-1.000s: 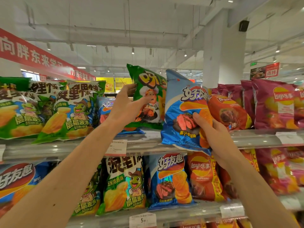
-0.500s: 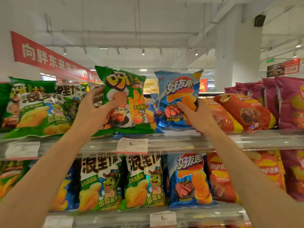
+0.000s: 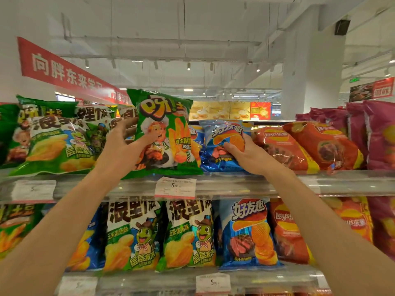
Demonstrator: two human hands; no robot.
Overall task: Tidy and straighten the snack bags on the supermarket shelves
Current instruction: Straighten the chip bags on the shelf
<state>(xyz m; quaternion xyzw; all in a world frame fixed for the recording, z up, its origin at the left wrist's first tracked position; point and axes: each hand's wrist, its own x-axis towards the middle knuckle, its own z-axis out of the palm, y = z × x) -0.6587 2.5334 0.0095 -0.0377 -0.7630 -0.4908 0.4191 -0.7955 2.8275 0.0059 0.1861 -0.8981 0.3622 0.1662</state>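
Observation:
My left hand [image 3: 119,144] grips the left edge of a green snack bag [image 3: 168,127] that stands upright on the top shelf [image 3: 235,184]. My right hand [image 3: 245,154] holds a blue crisp bag [image 3: 224,133], which leans back on the same shelf just right of the green one; my fingers curl over its front. Green wave-crisp bags [image 3: 49,146] lie slumped to the left. Two red crisp bags [image 3: 320,144] lie tilted to the right, with purple bags [image 3: 380,133] behind them.
The lower shelf [image 3: 149,278] holds a row of upright bags: green [image 3: 188,236], blue [image 3: 248,233], red [image 3: 286,229]. Price tags [image 3: 175,188] hang on the shelf fronts. A white pillar [image 3: 312,77] and a red banner [image 3: 64,71] rise behind.
My right hand has pushed the blue bag back and down onto the top shelf. My left hand has stood the green bag upright at the shelf front.

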